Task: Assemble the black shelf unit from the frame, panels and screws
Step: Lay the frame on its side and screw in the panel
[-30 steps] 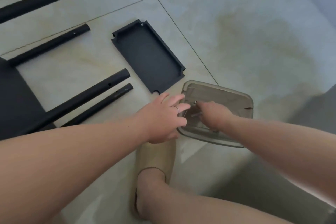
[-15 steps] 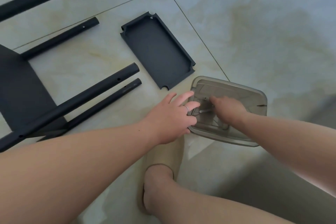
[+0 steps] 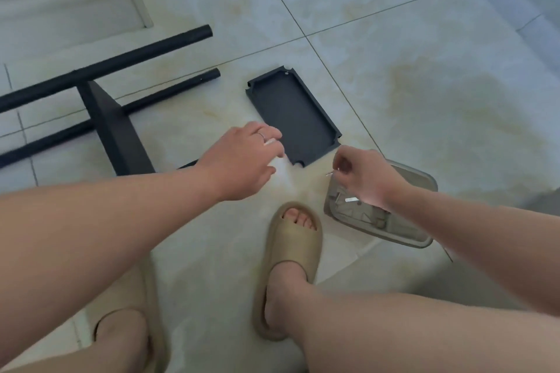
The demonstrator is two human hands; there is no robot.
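- On the tiled floor (image 3: 424, 70) there is open room to the right and on the far side. The floor looks hard and slick, so a dropped part would likely skitter.
- The frame (image 3: 106, 70) lies at the left, black tubes with a panel fixed across them. It is probably stiff and the heaviest piece, best gripped by a tube near that crosspiece.
- The loose panel (image 3: 292, 116) lies flat, rim up, between frame and tray. It looks light and rigid; take it by the long raised edges.
- The clear plastic tray (image 3: 406, 230), right of the sandal (image 3: 292, 239), holds spare screws (image 3: 351, 199). It looks light and easily knocked.
- The left hand (image 3: 242, 160) hovers by the panel's near corner, fingers bent down. A pale sliver shows beside them; I cannot tell if it is held.
- The right hand (image 3: 366, 175), above the tray's corner, pinches a screw (image 3: 329, 173) between thumb and fingertip.
- That screw is tiny and smooth, and would be easy to fumble.
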